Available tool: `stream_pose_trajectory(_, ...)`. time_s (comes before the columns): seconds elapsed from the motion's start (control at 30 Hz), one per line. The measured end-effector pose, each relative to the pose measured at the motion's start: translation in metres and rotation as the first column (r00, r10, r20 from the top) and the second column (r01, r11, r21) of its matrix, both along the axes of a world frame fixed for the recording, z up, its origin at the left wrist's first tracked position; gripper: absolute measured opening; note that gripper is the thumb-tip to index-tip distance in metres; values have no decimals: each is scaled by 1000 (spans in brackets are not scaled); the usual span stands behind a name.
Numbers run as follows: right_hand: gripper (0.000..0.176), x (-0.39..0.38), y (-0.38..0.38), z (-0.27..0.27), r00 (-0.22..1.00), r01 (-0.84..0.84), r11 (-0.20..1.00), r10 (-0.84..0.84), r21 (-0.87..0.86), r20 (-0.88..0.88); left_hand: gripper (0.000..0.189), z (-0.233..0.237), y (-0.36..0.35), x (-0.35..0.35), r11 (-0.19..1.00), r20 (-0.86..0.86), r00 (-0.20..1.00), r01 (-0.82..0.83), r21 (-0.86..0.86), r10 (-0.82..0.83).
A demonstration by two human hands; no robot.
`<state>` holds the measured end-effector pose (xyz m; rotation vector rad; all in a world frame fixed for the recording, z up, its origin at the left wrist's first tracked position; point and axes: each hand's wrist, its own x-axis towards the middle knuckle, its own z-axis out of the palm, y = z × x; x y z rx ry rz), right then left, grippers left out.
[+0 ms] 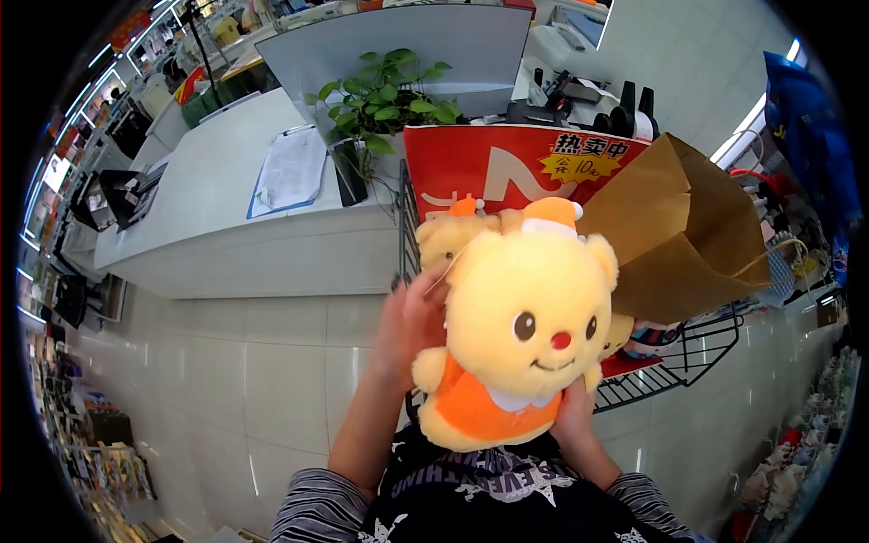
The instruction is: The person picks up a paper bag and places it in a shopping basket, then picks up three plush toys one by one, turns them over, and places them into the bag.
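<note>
A yellow plush bear (534, 308) with a red nose, an orange outfit and a small orange-and-white hat is held upright in front of my chest. My left hand (412, 326) is at the side of its head, fingers curled partly behind it, by a thin string loop. Around the bear's lower side, my right hand (573, 412) grips it, its fingers mostly hidden. Behind it, a similar plush toy (450, 237) with an orange hat sits in a black wire basket (652, 385).
A brown paper bag (652, 217) stands open on the basket's right, before a red sign (462, 163). Left of it, a white counter (217, 181) carries a clipboard (291, 167) and a green leafy plant (385, 95). Shelves of goods line both sides.
</note>
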<state>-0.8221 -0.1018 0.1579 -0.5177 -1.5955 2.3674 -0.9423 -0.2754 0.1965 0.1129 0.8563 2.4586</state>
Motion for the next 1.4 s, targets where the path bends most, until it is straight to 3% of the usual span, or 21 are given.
stream_pose_trajectory(0.07,34,-11,-6,-2,1000,16,997,-16,-80,1,47,-9,-7,5,997,-6,997,-80,-2,80)
stream_pose_trajectory(0.1,34,-16,-7,-3,1000,4,997,-4,-80,-3,49,-6,-11,4,981,-164,985,-81,-178,52)
stream_pose_trajectory(0.13,34,-20,-7,-2,999,-21,999,22,37,-27,51,-4,-15,5,931,-308,951,-111,-347,-2)
stream_pose_trajectory(0.17,34,-25,-6,-1,998,-43,987,51,156,-48,51,0,-21,5,930,-310,951,-127,-345,15)
stream_pose_trajectory(0.23,33,-36,-7,9,997,-34,990,42,137,-60,52,7,-34,5,759,-478,822,-91,-645,-308)
stream_pose_trajectory(0.27,33,-40,-5,11,996,-11,986,27,169,-88,49,3,-35,5,733,-521,752,-76,-676,-404)
stream_pose_trajectory(0.3,32,-43,-3,12,993,15,980,8,198,-115,49,-2,-36,6,731,-517,755,-75,-679,-403)
stream_pose_trajectory(0.37,30,-49,0,9,985,15,955,36,295,-166,45,-11,-36,6,610,-609,652,-273,-744,-451)
stream_pose_trajectory(0.43,27,-52,-3,11,990,26,938,23,345,-137,38,-13,-35,6,606,-660,619,-346,-716,-426)
stream_pose_trajectory(0.53,24,-52,-6,2,992,54,950,-16,307,-125,30,-11,-35,9,627,-659,679,-368,-687,-324)
stream_pose_trajectory(0.63,21,-53,2,-3,990,73,910,-16,407,-141,25,-10,-38,7,595,-682,602,-387,-705,-416)
stream_pose_trajectory(0.7,20,-56,11,2,985,85,894,-9,440,-172,24,-11,-39,4,537,-655,477,-376,-755,-586)
stream_pose_trajectory(0.8,19,-57,18,11,974,130,861,-19,491,-224,24,-17,-35,1,544,-666,443,-385,-746,-600)
stream_pose_trajectory(1.03,18,-56,19,9,979,167,849,-83,501,-186,18,-18,-35,3,616,-708,508,-373,-694,-490)
stream_pose_trajectory(1.17,17,-51,23,6,966,227,836,-129,499,-223,24,-13,-37,3,617,-739,462,-416,-668,-490)
stream_pose_trajectory(1.37,22,-53,29,-17,918,305,884,-175,353,-354,26,-15,-33,9,634,-714,580,-391,-667,-393)
stream_pose_trajectory(1.4,25,-50,30,-19,925,349,837,-235,422,-298,24,-11,-32,10,645,-723,584,-399,-652,-370)
